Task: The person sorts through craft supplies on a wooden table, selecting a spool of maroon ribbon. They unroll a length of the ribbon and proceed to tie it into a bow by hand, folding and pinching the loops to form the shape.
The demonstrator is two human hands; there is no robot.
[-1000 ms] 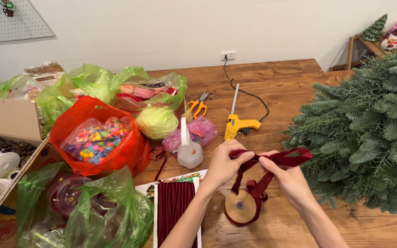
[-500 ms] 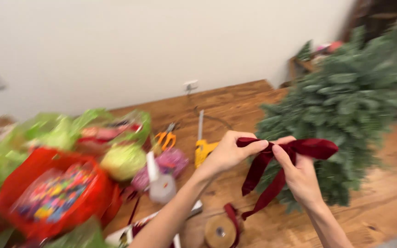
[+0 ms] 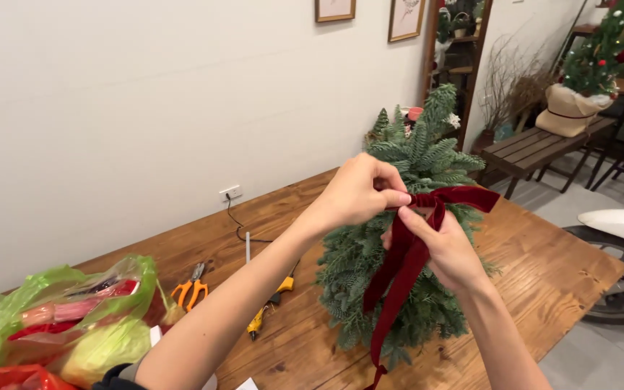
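Pinching a dark red ribbon (image 3: 406, 253) in both grips, left hand (image 3: 355, 193) and right hand (image 3: 445, 249), beside green bags (image 3: 74, 318) of supplies.

This looks like a craft or floristry workroom in a home-like space. A long wooden bench (image 3: 543, 274) carries a fir wreath (image 3: 399, 289), with orange-handled scissors (image 3: 191, 287), a yellow glue gun (image 3: 269, 310) and green plastic bags (image 3: 74, 318) of supplies to the wreath's left. Behind the wreath a plain white wall bears a socket (image 3: 230, 192) and framed pictures (image 3: 335, 9). To the wreath's right stand a slatted seat (image 3: 536, 148), shelving (image 3: 464, 43) with plants, and a small decorated tree (image 3: 604, 47).
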